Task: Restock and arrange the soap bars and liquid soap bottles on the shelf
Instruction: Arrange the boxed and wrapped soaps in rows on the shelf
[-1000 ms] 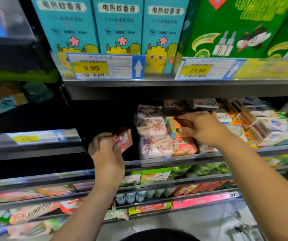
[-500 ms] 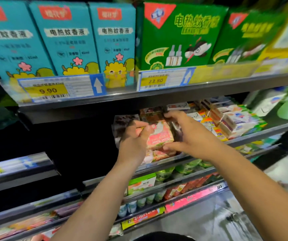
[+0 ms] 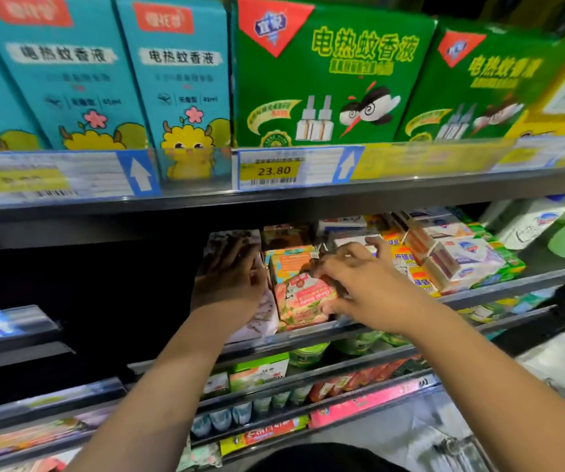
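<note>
Right hand (image 3: 366, 287) fingers pinch pink soap bar (image 3: 303, 303); left hand (image 3: 230, 279) flat, fingers straight, against floral packs (image 3: 263, 316)

This is a shop. Tiered metal shelves (image 3: 410, 190) carry rows of identical packed goods: teal boxes (image 3: 70, 80) at the upper left, green boxes (image 3: 332, 80) at the upper right, packed soap bars (image 3: 303, 298) in the middle. Price labels (image 3: 274, 170) with barcodes sit on the shelf edges.

The price tag (image 3: 274, 170) reads 23.80, green box (image 3: 332, 76) and teal box (image 3: 179, 80) 电热蚊香液, soap bar (image 3: 303, 299) "Goat Soap".
</note>
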`<state>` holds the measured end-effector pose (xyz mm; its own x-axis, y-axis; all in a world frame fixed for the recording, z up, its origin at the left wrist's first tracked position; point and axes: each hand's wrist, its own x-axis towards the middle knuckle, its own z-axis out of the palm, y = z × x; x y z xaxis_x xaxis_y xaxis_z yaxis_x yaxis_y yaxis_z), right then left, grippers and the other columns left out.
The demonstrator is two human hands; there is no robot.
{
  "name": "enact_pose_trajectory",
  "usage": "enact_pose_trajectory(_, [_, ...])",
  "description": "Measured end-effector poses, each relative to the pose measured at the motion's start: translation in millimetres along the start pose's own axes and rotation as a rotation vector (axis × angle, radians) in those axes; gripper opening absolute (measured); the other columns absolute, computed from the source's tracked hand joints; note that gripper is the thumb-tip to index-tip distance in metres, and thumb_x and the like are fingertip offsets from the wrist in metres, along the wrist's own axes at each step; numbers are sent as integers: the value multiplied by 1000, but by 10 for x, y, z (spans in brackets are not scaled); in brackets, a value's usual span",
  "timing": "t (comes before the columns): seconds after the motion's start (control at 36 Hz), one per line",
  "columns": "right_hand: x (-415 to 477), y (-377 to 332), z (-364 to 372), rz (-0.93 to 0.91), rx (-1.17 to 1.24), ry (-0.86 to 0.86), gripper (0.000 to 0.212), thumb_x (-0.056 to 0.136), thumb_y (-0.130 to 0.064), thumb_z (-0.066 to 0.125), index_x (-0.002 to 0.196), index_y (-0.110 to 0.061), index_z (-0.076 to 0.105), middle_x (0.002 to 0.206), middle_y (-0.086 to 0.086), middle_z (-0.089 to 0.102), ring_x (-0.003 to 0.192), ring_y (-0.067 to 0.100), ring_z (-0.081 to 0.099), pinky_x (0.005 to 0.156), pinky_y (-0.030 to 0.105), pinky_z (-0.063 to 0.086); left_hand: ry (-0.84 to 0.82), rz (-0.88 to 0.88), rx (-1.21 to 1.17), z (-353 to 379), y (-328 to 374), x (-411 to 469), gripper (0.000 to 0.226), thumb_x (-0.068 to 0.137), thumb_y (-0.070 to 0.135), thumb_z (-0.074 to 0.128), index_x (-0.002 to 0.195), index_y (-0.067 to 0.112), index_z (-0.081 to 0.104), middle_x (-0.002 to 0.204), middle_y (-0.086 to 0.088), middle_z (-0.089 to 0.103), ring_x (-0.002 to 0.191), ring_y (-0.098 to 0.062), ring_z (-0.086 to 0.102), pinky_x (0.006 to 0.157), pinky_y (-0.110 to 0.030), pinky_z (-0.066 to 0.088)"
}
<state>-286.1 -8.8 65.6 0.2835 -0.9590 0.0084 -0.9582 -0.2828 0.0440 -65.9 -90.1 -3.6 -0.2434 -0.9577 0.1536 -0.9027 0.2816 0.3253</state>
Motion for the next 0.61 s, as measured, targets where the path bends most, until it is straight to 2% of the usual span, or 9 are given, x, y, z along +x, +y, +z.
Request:
enact_pose_trajectory(0.08, [23, -14, 25, 18, -30, -31, 52, 87, -57, 62, 132, -36, 43, 130, -6, 59, 137, 17, 24, 116, 54, -2, -23, -35, 33, -28, 39, -10, 51, 97, 45, 24, 146, 43, 35, 162, 17, 20, 149, -12, 17, 119, -38, 17])
enact_pose_trajectory(0.17, [41, -62, 63, 38, -72, -63, 63, 85, -58, 63, 140, -37, 40, 134, -6, 58, 139, 19, 23, 114, 56, -5, -85, -70, 49, -65, 57, -34, 47, 97, 45, 32, 145, 44, 31, 159, 19, 16, 146, -13, 13, 116, -40, 16])
enact_pose_trajectory(0.31, [93, -178, 98, 83, -79, -113, 67, 83, -57, 65, 143, -42, 39, 157, -10, 33, 146, 19, 14, 114, 60, -3, -118, -45, 82, -94, 73, -50, 52, 96, 48, 33, 147, 41, 26, 160, 14, 13, 146, -16, 12, 117, -42, 13])
enact_pose_trajectory(0.42, [135, -284, 90, 200, -52, -210, 86, 79, -74, 58, 150, -53, 15, 166, 1, 9, 152, 25, -5, 110, 67, -12, -135, -15, 102, -109, 59, -52, 56, 98, 50, 33, 152, 38, 23, 166, 5, 4, 153, -22, -2, 123, -48, -4])
enact_pose_trajectory(0.47, [178, -356, 100, 224, -101, -264, 87, 82, -77, 51, 150, -56, 2, 167, 5, 6, 152, 28, -13, 108, 70, -15, -172, -26, 89, -124, 58, -26, 56, 99, 51, 35, 152, 37, 23, 167, -1, -4, 153, -27, -9, 121, -54, -9])
enact_pose_trajectory(0.53, [218, -430, 113, 241, -146, -292, 85, 87, -71, 51, 151, -55, -2, 167, 6, 8, 152, 29, -15, 108, 72, -14, -188, -25, 83, -138, 63, -9, 56, 99, 52, 37, 152, 37, 25, 167, -1, -2, 153, -30, -9, 119, -60, -6])
enact_pose_trajectory(0.61, [259, -498, 113, 272, -153, -308, 86, 88, -64, 57, 152, -54, 1, 166, 5, 10, 152, 29, -13, 109, 72, -12, -133, 7, 63, -146, 63, -40, 54, 97, 49, 45, 148, 35, 35, 164, -3, 11, 152, -32, 2, 119, -60, 7])
